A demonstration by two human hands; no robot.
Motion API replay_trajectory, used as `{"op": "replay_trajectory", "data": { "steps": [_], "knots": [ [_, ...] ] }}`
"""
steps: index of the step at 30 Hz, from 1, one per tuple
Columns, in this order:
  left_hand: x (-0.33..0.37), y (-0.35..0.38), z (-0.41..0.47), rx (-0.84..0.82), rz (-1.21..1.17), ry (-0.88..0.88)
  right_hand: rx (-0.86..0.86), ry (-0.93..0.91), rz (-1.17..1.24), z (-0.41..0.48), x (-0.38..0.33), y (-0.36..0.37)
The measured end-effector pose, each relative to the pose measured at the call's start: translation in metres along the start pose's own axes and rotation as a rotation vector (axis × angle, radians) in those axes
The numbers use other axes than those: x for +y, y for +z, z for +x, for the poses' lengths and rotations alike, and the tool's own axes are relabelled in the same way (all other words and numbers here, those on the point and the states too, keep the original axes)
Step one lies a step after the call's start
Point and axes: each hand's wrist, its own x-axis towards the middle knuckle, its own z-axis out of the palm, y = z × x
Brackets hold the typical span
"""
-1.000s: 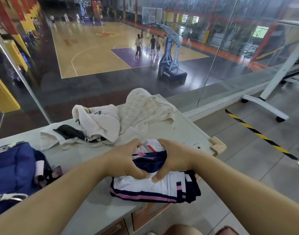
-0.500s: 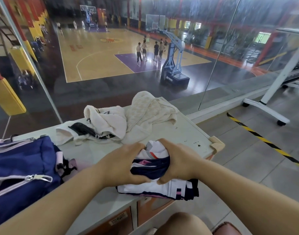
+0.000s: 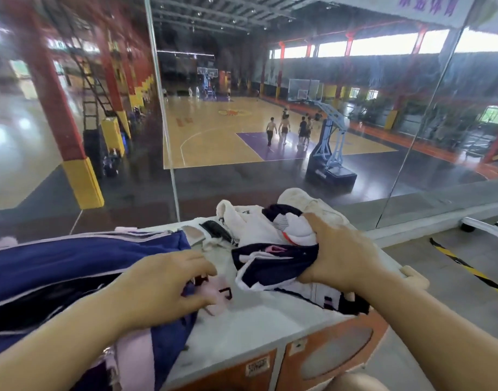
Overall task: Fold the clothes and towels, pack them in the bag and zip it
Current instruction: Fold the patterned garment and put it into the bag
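A folded white, navy and pink garment (image 3: pixel 273 263) is gripped in my right hand (image 3: pixel 340 255) and held just above the white table top (image 3: pixel 259 320), its lower end trailing on the table edge. The navy bag (image 3: pixel 73 261) with pink trim lies open on the table's left side. At its open edge my left hand (image 3: pixel 168 286) has fingers and thumb curled round the bag's flap. Behind the garment lies a loose heap of white clothes (image 3: pixel 250 224) and a cream towel (image 3: pixel 298 196).
A glass wall (image 3: pixel 298 136) stands right behind the table, looking onto a basketball court. To the right are grey floor, black-and-yellow tape (image 3: pixel 467 272) and a white stand's wheeled foot (image 3: pixel 484 224). A foam guard (image 3: pixel 414 277) covers the table's right corner.
My left hand let go of the folded garment and moved left to the bag's opening. My right hand lifted the garment up and leftward. The view swung up and left.
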Motion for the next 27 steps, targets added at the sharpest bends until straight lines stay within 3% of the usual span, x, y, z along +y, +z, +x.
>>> {"op": "replay_trajectory", "data": {
  "steps": [3,7,11,14,19,22,27],
  "knots": [
    [-0.023,-0.021,-0.043,0.099,0.045,-0.101,0.129,0.027,0.083,0.005,-0.029,-0.011],
    [-0.054,-0.041,-0.098,0.130,0.039,-0.324,0.156,0.006,0.306,0.008,-0.079,-0.019],
    [-0.090,-0.043,-0.152,0.096,0.055,-0.498,0.194,-0.098,0.490,0.010,-0.134,-0.012],
    [-0.116,-0.041,-0.186,-0.022,0.121,-0.610,0.207,-0.168,0.572,0.008,-0.174,-0.002],
    [-0.151,-0.035,-0.220,-0.181,0.172,-0.733,0.137,-0.311,0.528,0.003,-0.228,0.004],
    [-0.154,-0.031,-0.222,-0.300,0.355,-0.752,0.125,-0.378,0.432,0.003,-0.250,0.011],
    [-0.153,-0.034,-0.217,-0.266,0.414,-0.817,0.163,-0.504,0.262,0.004,-0.271,0.027]
  ]
}}
